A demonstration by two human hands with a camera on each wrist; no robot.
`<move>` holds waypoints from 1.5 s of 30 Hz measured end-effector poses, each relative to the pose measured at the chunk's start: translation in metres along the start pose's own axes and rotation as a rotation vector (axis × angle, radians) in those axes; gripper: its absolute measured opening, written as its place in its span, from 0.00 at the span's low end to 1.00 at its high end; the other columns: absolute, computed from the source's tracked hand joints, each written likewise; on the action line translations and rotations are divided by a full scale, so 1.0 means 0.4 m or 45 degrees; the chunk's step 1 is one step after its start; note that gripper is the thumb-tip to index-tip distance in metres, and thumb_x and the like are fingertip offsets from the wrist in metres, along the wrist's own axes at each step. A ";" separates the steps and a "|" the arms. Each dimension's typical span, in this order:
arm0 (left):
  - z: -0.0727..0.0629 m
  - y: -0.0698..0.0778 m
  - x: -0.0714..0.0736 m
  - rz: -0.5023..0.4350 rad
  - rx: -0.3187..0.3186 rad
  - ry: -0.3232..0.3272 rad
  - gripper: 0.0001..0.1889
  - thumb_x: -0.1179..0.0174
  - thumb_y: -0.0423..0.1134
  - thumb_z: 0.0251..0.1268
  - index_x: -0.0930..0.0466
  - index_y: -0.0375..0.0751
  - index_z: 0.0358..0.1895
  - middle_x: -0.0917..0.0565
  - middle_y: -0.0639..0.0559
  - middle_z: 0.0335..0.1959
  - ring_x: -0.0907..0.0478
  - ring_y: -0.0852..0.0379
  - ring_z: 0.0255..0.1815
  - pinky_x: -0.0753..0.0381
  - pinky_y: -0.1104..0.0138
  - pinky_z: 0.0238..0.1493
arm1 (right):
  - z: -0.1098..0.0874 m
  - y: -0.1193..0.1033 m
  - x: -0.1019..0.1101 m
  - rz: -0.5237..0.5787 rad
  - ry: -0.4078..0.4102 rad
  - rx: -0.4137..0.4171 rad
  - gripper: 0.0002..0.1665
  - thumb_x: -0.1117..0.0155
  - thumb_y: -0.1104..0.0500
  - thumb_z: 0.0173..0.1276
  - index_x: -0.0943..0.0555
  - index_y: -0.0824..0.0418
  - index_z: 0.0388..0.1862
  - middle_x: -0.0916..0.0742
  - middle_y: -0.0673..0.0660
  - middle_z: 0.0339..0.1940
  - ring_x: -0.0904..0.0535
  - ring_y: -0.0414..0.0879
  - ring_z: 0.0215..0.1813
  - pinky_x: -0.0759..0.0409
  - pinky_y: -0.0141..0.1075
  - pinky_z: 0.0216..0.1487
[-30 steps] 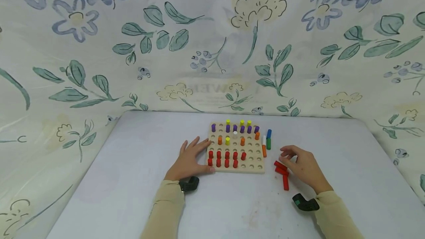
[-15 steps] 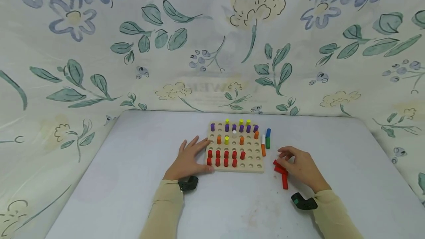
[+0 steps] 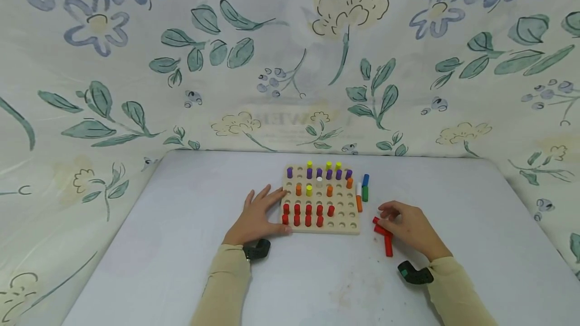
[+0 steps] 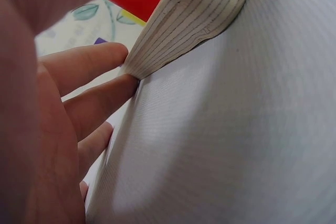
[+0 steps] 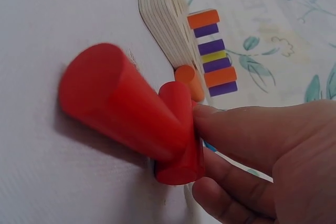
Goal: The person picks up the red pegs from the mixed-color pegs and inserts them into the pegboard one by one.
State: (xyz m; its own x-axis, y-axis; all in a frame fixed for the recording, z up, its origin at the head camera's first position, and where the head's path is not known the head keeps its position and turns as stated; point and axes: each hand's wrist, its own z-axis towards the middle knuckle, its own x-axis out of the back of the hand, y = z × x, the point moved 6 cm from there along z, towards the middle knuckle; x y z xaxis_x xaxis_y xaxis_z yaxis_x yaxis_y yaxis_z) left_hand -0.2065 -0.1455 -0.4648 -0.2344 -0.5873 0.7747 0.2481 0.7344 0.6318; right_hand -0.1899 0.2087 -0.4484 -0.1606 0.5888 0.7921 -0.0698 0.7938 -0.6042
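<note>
A wooden pegboard point(image 3: 345, 231) with rows of holes lies on the table, with coloured pegs upright in it. My left hand point(image 3: 256, 218) rests against its left side, fingers spread and thumb at the near left corner. In the left wrist view, fingertips point(image 4: 118, 53) touch the board's layered edge point(image 4: 194, 11). Right of the board, my right hand point(image 3: 411, 228) is at a small heap of red pegs point(image 3: 388, 246). In the right wrist view, its thumb point(image 5: 231, 127) and curled fingers pinch a red peg partly hidden behind two others; one red peg point(image 5: 123, 103) lies nearest the camera.
Loose blue point(image 3: 365, 180), green point(image 3: 365, 193), white point(image 3: 359, 188) and orange point(image 3: 359, 204) pegs lie along the board's right side. Red, orange, yellow, purple and white pegs stand in the board. A floral cloth point(image 3: 290, 64) hangs behind the white table point(image 3: 181, 265).
My right hand has closed in on the red pegs, its thumb and fingertips coming down onto the far one. My left hand stays at the board. The head view has shifted slightly.
</note>
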 end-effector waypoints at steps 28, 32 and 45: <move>0.000 -0.003 -0.001 -0.002 -0.001 0.003 0.51 0.28 0.63 0.47 0.35 0.50 0.77 0.35 0.50 0.77 0.56 0.44 0.82 0.71 0.43 0.77 | -0.007 0.001 0.000 -0.119 -0.008 0.056 0.17 0.29 0.57 0.67 0.15 0.65 0.51 0.13 0.55 0.42 0.20 0.49 0.44 0.15 0.48 0.49; 0.001 -0.006 -0.003 0.003 0.004 0.003 0.51 0.28 0.63 0.47 0.35 0.50 0.77 0.35 0.49 0.77 0.56 0.44 0.82 0.71 0.43 0.77 | -0.005 0.005 -0.003 -0.122 -0.009 0.064 0.17 0.30 0.58 0.68 0.15 0.65 0.51 0.13 0.57 0.44 0.19 0.51 0.46 0.16 0.50 0.52; 0.001 -0.007 -0.004 0.012 0.026 -0.005 0.51 0.28 0.63 0.47 0.36 0.51 0.77 0.36 0.51 0.78 0.57 0.46 0.82 0.73 0.45 0.78 | -0.003 0.003 0.005 -0.060 0.026 0.029 0.19 0.37 0.57 0.72 0.18 0.65 0.57 0.14 0.56 0.44 0.23 0.48 0.40 0.18 0.37 0.39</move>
State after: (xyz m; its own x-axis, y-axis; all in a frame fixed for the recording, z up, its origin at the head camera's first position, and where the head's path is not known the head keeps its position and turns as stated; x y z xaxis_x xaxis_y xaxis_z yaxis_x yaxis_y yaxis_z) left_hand -0.2072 -0.1465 -0.4679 -0.2358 -0.5787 0.7807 0.2312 0.7469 0.6234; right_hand -0.1890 0.2110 -0.4474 -0.1361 0.5542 0.8212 -0.0995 0.8170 -0.5679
